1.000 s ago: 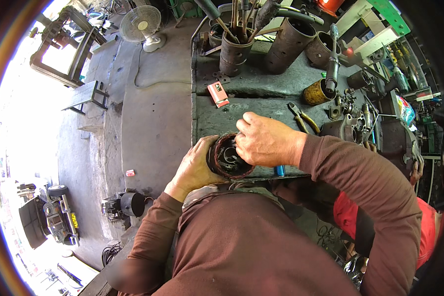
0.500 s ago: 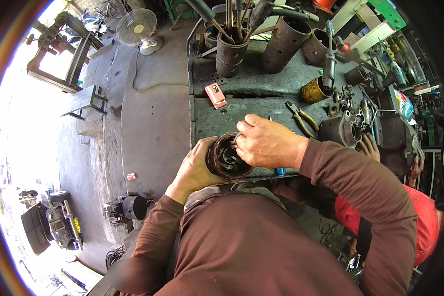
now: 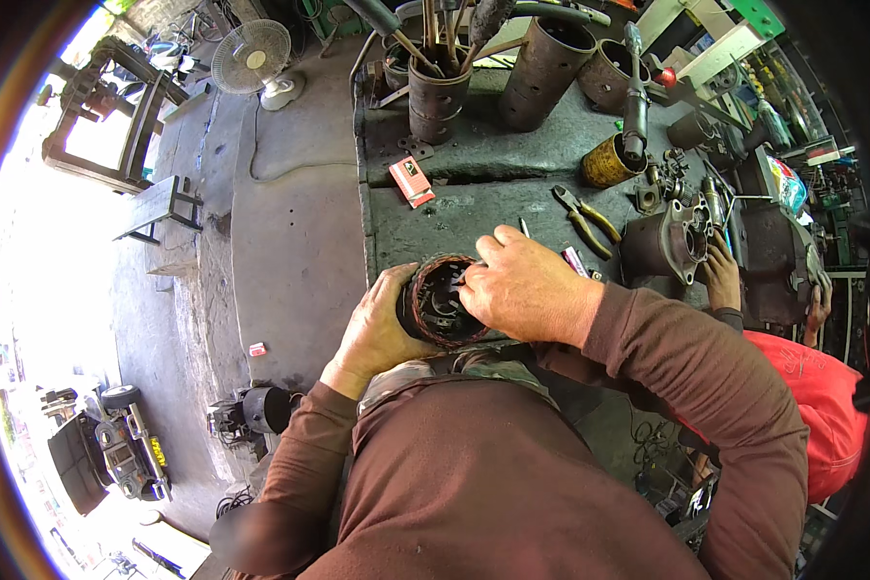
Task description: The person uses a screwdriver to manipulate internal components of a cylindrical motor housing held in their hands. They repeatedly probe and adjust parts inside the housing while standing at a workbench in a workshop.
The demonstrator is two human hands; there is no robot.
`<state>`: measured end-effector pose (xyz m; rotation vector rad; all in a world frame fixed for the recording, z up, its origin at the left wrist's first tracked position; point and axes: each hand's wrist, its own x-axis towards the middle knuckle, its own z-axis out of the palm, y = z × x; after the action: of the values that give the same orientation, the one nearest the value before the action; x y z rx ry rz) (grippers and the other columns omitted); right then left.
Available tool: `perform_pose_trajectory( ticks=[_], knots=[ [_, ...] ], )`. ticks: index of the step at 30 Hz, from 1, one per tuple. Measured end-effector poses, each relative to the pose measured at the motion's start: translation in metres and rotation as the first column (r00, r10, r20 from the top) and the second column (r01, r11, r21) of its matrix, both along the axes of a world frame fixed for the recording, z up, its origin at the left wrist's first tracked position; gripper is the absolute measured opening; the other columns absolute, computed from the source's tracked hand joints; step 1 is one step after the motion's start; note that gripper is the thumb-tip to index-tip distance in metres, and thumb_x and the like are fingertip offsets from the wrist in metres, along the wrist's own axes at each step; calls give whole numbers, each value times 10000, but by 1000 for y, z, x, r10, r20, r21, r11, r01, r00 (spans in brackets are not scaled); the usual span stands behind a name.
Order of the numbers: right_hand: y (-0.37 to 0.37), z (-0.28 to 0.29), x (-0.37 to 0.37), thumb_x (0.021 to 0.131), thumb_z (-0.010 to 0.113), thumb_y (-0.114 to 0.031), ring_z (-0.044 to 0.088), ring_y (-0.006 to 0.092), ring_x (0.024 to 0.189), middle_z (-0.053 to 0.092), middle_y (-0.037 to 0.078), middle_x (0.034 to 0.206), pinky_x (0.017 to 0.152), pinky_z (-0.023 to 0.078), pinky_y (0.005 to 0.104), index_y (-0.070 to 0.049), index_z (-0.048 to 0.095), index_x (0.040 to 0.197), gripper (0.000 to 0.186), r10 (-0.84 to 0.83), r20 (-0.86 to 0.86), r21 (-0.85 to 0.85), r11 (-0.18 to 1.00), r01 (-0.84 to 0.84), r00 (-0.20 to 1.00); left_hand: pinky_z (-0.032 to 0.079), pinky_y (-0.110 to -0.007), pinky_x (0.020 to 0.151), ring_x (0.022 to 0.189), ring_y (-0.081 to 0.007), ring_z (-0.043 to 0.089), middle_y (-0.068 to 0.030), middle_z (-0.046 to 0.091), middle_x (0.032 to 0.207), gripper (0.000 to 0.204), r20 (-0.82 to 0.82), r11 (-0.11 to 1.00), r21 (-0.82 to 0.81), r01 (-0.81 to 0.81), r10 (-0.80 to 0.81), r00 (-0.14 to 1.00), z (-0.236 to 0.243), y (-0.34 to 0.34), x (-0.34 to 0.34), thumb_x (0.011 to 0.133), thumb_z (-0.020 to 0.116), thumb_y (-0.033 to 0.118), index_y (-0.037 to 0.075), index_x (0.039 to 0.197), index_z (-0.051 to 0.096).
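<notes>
A dark round motor stator [image 3: 444, 331], with a reddish-brown winding around its rim, sits at the near edge of the workbench with its open end up. My left hand [image 3: 375, 324] is wrapped around its left side, thumb toward me. At the stator's right rim, the fingers of my right hand [image 3: 522, 285] are pinched together and reach into the opening. What they pinch is hidden by the hand. Pale wires or strips show inside the stator. Pliers with yellow-black handles [image 3: 588, 222] lie beyond my right hand, and a small pink-and-white item [image 3: 575, 261] lies just past it.
On the bench [image 3: 483, 213] are a red-and-white packet [image 3: 412, 182], a yellow can [image 3: 611, 162], a tool-filled metal cylinder [image 3: 438, 101] and a cast housing [image 3: 662, 242]. Another person's hand [image 3: 720, 275] touches that housing; their red clothing [image 3: 807, 406] is close to my right elbow. A fan [image 3: 251, 58] stands far left.
The view has shifted slightly, and the stator is turned or tilted a little in my left hand. My right fingers stay at its rim. The pink-and-white item has come into view.
</notes>
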<state>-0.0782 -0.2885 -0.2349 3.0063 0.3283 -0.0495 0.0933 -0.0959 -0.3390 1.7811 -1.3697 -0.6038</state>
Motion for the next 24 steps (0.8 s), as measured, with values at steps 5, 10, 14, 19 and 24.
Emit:
perform_pose_trajectory(
  ticks=[5,10,14,19,24],
  knots=[
    [-19,0,13,882,722,-294,676,206,961,764,-40,864,877,485,376,-180,800,850,141,174,-21,-65,982,-175,985,548,-483,1117,1304,-404,669,-198,678,1390,1084,1,1000,1,6,-6,1000,2,-1,0,567,1082,299,24,1481,567],
    [-34,1,29,857,726,-293,655,195,998,753,-65,845,922,477,368,-204,804,813,126,344,6,-111,933,-341,939,555,-492,1101,1291,-412,673,-186,682,1379,1086,3,1000,25,11,-11,1000,5,-1,0,561,1075,309,40,1486,573],
    [-46,3,41,851,703,-277,620,177,975,664,-68,811,910,474,347,-191,717,782,111,472,38,-146,875,-462,881,550,-487,1108,1289,-402,676,-188,686,1372,1075,-9,999,32,9,-9,1000,7,-2,1,569,1079,331,34,1475,582],
    [-58,-3,52,840,719,-300,650,190,1045,750,-67,844,1017,469,365,-210,797,802,125,531,92,-179,841,-511,842,550,-482,1108,1281,-391,680,-189,689,1365,1077,-6,998,64,-7,7,1000,6,-4,0,565,1088,333,24,1465,584],
    [-40,1,28,865,685,-289,647,178,1059,725,-62,849,1045,452,395,-200,785,813,143,267,95,-145,957,-252,959,551,-494,1117,1308,-417,667,-210,677,1402,1103,2,999,39,13,-13,1000,2,-2,3,568,1082,369,-8,1472,574]
  ],
)
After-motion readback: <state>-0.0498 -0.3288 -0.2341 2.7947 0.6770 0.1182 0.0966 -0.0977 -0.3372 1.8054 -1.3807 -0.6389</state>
